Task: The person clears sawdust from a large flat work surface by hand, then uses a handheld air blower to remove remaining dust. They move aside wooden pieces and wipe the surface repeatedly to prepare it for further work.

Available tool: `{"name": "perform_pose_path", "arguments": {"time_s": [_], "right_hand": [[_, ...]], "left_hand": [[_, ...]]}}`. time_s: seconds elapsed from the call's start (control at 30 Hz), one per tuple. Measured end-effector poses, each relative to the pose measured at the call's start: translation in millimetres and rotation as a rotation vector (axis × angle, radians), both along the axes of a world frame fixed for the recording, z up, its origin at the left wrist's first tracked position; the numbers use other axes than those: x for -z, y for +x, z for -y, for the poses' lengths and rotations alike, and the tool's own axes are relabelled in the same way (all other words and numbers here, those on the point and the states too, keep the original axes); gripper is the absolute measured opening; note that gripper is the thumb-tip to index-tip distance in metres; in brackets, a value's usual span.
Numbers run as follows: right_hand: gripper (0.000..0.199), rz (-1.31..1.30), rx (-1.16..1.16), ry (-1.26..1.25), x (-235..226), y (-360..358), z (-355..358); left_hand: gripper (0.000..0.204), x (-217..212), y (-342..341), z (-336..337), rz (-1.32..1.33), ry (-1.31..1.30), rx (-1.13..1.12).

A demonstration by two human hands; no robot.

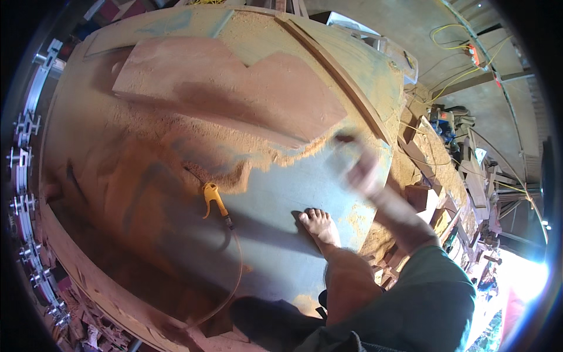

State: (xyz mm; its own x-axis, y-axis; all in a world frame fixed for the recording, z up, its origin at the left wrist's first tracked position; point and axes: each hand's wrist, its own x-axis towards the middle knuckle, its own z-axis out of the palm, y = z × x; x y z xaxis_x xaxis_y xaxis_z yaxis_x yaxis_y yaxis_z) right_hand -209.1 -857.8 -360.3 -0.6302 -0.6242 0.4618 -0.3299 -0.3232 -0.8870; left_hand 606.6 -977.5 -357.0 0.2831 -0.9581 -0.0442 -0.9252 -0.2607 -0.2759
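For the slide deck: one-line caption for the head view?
Blurred right hand sweeps above a sawdust-covered workbench, near a reddish wood panel and a yellow air blow gun.

- One big, flat, reddish wooden board (234,94) with a zigzag edge
- One yellow air blow gun (213,198) on a thin hose
- One blurry hand (362,173)
- One bare foot (321,226)

A wide grey-blue workbench (275,234) is carrying a thick drift of sawdust (176,146) across its far and left parts. A reddish wooden board (234,88) with a notched far edge is lying on the sawdust toward the far side. A yellow air blow gun (212,198) with its hose (234,276) is lying near the middle, and a bare foot (321,226) is resting near the right edge.
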Motion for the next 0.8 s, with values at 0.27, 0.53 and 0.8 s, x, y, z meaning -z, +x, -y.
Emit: {"name": "perform_pose_path", "arguments": {"time_s": [0.27, 0.53, 0.8], "right_hand": [[0.072, -0.403, 0.568, 1.219, 154.0, -337.1, -36.4], [0.057, -0.451, 0.574, 1.232, 127.0, -279.2, -7.4], [0.042, -0.433, 0.464, 0.858, -29.6, -151.1, -42.6]], "left_hand": [[0.059, -14.8, 4.5, 65.9, -0.232, -0.056, 0.259], [0.1, -144.8, -90.4, 80.9, 0.065, 0.767, 0.116], [0.071, 47.6, -315.8, 72.4, -0.572, 0.331, 0.619]]}}
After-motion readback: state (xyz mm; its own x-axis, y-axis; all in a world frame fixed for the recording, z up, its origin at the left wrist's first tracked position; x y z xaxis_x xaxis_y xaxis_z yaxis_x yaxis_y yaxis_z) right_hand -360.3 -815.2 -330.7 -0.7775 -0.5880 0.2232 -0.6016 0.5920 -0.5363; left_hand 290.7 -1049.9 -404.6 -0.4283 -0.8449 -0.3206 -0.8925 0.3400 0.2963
